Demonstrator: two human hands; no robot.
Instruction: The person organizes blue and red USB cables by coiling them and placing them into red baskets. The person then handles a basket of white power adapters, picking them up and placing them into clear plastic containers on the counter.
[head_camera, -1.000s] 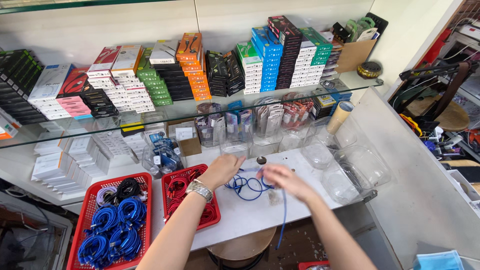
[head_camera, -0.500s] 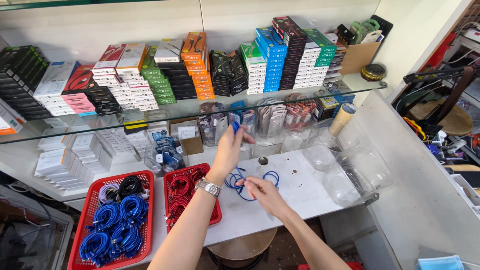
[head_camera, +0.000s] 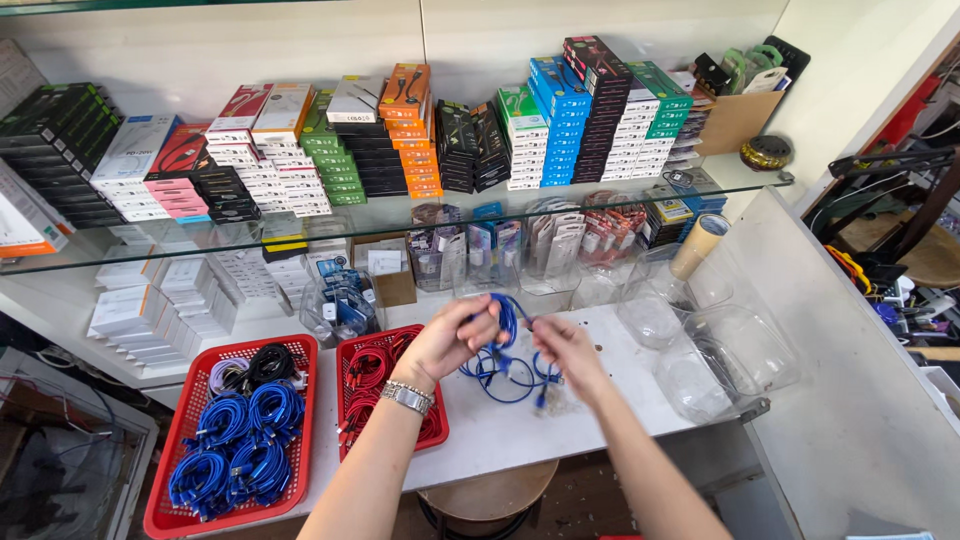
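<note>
A blue cable hangs in loose loops over the white counter. My left hand, with a metal watch on the wrist, grips the upper loops of the cable. My right hand pinches the cable just to the right of it, a hand's width away. Both hands hover above the counter in front of the glass shelf.
Two red baskets stand at the left: one with coiled blue, black and white cables, one with red cables. Clear plastic tubs stand at the right. Stacked boxes fill the shelf. A round stool sits below the counter.
My left hand has come down from the shelf level to the cable. My right hand has risen towards it, and the two now meet on the blue cable.
</note>
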